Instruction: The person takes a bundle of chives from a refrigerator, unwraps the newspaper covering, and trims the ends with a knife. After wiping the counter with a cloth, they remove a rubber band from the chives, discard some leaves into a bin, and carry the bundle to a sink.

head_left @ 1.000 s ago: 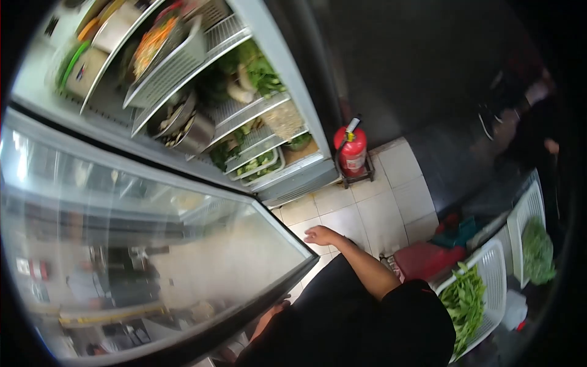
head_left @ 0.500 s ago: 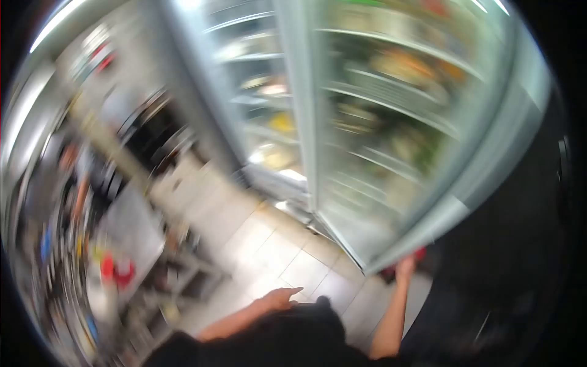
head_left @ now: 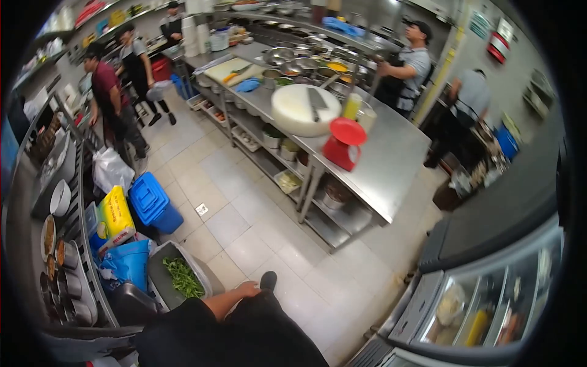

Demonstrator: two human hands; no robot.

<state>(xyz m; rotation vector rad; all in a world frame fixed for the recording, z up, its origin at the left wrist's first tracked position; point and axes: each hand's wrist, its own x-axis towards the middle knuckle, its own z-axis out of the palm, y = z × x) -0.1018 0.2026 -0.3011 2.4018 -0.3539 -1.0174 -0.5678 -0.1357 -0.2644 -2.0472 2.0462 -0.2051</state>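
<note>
Here, greens lie between left hand and yellow bag ("Special," apparently).

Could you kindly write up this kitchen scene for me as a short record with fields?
Left hand: in front of the body, nothing seen in it
Right hand: not in view
Near the left hand: tub of leafy greens
Behind the tub: lidded blue bin
Steel table: round white board with a knife on it; red scale beside it
Lower right: stocked refrigerator
Floor: pale tiles
Other people: five visible
</note>
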